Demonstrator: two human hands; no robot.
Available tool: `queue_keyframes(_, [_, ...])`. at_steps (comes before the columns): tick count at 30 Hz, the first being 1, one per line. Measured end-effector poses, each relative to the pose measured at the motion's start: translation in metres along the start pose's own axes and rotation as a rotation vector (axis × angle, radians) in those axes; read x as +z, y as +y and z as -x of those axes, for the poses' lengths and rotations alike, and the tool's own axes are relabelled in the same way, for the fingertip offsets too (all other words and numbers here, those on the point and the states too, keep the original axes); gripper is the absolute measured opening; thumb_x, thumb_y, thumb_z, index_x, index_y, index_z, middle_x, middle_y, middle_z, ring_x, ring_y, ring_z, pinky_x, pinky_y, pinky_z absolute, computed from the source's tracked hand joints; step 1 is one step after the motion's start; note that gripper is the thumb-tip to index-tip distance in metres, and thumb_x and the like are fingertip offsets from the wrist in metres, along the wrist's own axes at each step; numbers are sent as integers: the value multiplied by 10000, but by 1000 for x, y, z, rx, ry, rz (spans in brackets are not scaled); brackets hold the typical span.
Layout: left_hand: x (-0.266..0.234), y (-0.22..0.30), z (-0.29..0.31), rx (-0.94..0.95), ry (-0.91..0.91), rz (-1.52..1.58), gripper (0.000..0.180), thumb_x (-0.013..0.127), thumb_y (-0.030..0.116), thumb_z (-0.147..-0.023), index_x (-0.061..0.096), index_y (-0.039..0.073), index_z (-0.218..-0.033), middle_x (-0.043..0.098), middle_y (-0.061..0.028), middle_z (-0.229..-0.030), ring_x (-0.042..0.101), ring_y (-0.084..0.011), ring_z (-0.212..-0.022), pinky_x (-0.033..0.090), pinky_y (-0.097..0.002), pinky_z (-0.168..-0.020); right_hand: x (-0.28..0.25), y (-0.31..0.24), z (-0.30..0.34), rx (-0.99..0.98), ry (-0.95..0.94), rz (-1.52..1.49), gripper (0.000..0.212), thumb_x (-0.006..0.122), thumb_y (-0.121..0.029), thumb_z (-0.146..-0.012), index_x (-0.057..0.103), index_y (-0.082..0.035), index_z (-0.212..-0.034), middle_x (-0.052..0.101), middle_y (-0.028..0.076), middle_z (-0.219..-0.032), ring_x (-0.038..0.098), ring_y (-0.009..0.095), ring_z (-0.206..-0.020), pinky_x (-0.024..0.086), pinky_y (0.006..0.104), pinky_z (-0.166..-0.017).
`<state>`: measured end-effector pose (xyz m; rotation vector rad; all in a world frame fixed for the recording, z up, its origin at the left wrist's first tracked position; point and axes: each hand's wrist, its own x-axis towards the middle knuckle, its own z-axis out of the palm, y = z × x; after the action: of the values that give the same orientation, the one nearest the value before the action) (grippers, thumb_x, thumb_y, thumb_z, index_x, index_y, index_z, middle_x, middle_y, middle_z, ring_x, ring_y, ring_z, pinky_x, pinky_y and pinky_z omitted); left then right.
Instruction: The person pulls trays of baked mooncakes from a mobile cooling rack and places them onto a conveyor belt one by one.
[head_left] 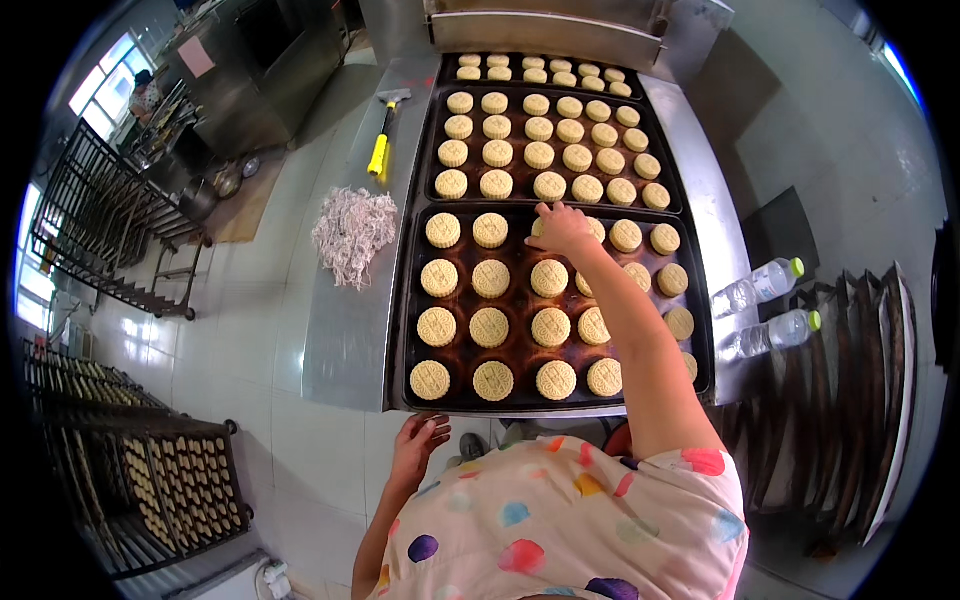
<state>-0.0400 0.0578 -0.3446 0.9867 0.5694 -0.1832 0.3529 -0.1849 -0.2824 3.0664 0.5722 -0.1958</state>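
Observation:
On the near dark baking tray (462, 300), round pale mooncakes (490, 279) with patterned tops and fluted sides stand in rows. My right hand (562, 230) reaches over this tray to its far row, its fingers curled around a mooncake (538, 228) that they partly hide. That mooncake rests on the tray. My right forearm covers parts of several other cakes. Low at the front, just off the tray's near left corner, hangs my left hand (420, 440), fingers loosely bent and slightly apart, holding nothing visible.
Beyond lie a second full tray (515, 110) and part of a third, before a metal machine (540, 35). A yellow-handled scraper (380, 150) and a shaggy rag (354, 235) are on the left ledge. Two clear bottles (765, 285) lie right. Racks (180, 490) stand left; another person (146, 97) is far off.

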Motion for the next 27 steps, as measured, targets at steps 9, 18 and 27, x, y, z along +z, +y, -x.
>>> queue_keyframes(9, [12, -25, -3, -20, 141, 67, 333, 593, 171, -882, 497, -20, -1137, 592, -179, -1085, 598, -255, -956, 482, -375, -857, 5, 3, -4, -87, 68, 89, 507, 665, -424, -736, 553, -78, -1089, 578, 125, -1033, 551, 260, -1010, 411, 364, -851])
queue_keyframes(18, [-7, -26, 3, -35, 235, 95, 338, 617, 186, -862, 513, -18, -1111, 606, -162, -1042, 604, -248, -936, 493, -373, -816, 10, -3, 2, -308, 492, -187, 559, 705, -309, -710, 510, -75, -1178, 538, 106, -1118, 524, 282, -1044, 394, 426, -915])
queue_keyframes(27, [-80, -36, 54, 3, 354, 59, 416, 664, 284, -825, 534, 6, -1105, 625, -127, -1014, 626, -213, -891, 508, -323, -786, -39, -69, 63, -389, 597, -651, 386, 643, -120, -800, 555, 16, -1150, 605, 184, -1094, 579, 316, -1022, 449, 372, -893])
